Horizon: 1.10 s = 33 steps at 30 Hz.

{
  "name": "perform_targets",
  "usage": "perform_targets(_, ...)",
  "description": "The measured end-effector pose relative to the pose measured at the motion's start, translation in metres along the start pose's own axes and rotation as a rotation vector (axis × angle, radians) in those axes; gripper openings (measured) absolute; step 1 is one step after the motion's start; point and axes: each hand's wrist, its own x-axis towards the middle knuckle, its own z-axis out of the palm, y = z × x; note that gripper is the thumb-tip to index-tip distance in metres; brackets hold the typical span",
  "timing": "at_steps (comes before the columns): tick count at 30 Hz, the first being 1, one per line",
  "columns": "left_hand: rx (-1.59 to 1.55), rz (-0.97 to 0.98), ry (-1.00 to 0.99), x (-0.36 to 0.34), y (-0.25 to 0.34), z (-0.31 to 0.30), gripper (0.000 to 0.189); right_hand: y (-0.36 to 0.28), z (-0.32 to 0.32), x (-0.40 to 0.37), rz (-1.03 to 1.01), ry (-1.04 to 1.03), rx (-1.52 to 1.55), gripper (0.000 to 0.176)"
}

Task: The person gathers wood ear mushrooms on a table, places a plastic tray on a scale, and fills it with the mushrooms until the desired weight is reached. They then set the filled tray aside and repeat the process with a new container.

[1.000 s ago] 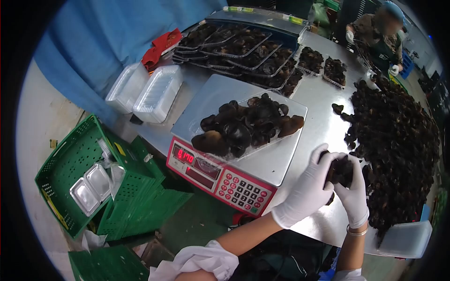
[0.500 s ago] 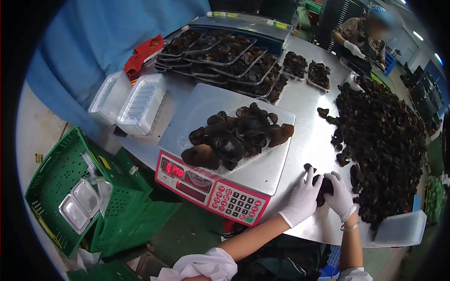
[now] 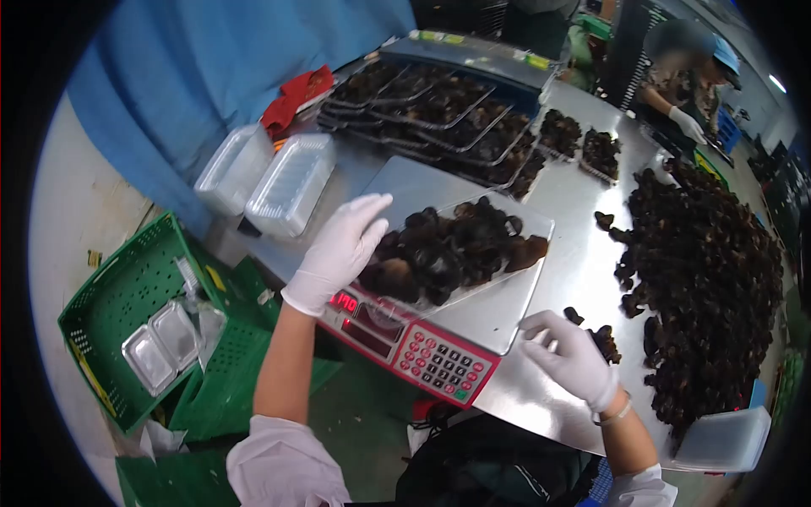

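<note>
A red-edged digital scale stands on the metal table, its red display partly covered. On its platform, dark wood ear mushrooms fill a clear plastic tray. My gloved left hand hovers at the left edge of that filled tray, thumb and fingers apart, holding nothing I can see. Beside the scale's front right corner is my gloved right hand, fingers loosely bent and thumb apart, with nothing visible between them. A few loose mushrooms lie just behind it, partly hidden.
A large mushroom heap covers the table's right side. Filled trays are stacked at the back. Clear empty trays stand left, green crates below. A co-worker's gloved hand is at far right.
My left hand has left the loose mushrooms and moved left to the filled tray on the scale. The right hand has shifted left and let go of the mushrooms. The camera view has turned slightly.
</note>
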Motion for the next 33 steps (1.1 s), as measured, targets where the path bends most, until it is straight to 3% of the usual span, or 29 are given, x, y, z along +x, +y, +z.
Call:
perform_targets(2,-0.069,0.082,-0.325,0.009,-0.020,0.010,0.042,-0.008,0.003,0.012,-0.050,0.040,0.009,0.020)
perform_targets(3,-0.045,-0.057,-0.409,0.009,-0.002,0.010,0.045,-0.013,0.000,0.016,-0.006,0.030,-0.071,0.018)
perform_targets(5,-0.064,0.029,-0.354,0.006,0.010,0.013,0.045,-0.015,-0.005,0.023,0.049,0.027,-0.154,0.016)
perform_targets(8,-0.120,0.101,-0.297,0.007,0.025,0.012,0.045,-0.009,-0.007,0.037,-0.131,0.368,-0.156,0.017)
perform_targets(9,-0.126,0.112,-0.304,0.007,0.024,0.014,0.045,-0.011,-0.009,0.046,-0.121,0.380,-0.158,0.017)
perform_targets(11,-0.150,0.060,-0.393,0.007,0.020,0.014,0.045,-0.011,-0.011,0.064,-0.515,0.692,-0.364,0.027)
perform_targets(14,-0.090,0.076,-0.397,0.007,0.024,0.012,0.045,0.007,-0.008,0.079,-0.399,0.584,-0.345,0.038)
perform_targets(15,-0.078,0.077,-0.385,0.008,0.024,0.011,0.045,0.008,-0.011,0.079,-0.392,0.591,-0.348,0.038)
perform_targets(17,-0.064,0.102,-0.322,0.009,0.019,0.012,0.045,0.009,-0.018,0.081,-0.296,0.387,-0.162,0.035)
perform_targets(18,-0.194,0.046,-0.343,0.011,0.014,0.008,0.045,0.009,-0.020,0.083,-0.293,0.390,-0.163,0.035)
perform_targets(20,-0.389,-0.043,-0.328,0.013,0.014,0.003,0.046,0.010,-0.022,0.085,-0.465,0.357,-0.094,0.029)
perform_targets(24,-0.324,-0.137,-0.270,0.012,0.010,0.002,0.045,0.013,-0.026,0.091,-0.451,0.395,0.076,0.024)
perform_targets(26,-0.335,-0.181,-0.281,0.010,0.008,0.003,0.044,0.002,-0.033,0.092,-0.352,0.459,0.287,0.019)
perform_targets(30,-0.378,-0.301,-0.303,0.009,0.001,0.006,0.037,-0.031,-0.030,0.108,-0.397,0.426,0.519,0.019)
perform_targets(33,-0.393,-0.322,-0.280,0.004,0.001,0.013,0.032,-0.030,-0.016,0.124,-0.502,0.353,0.439,0.020)
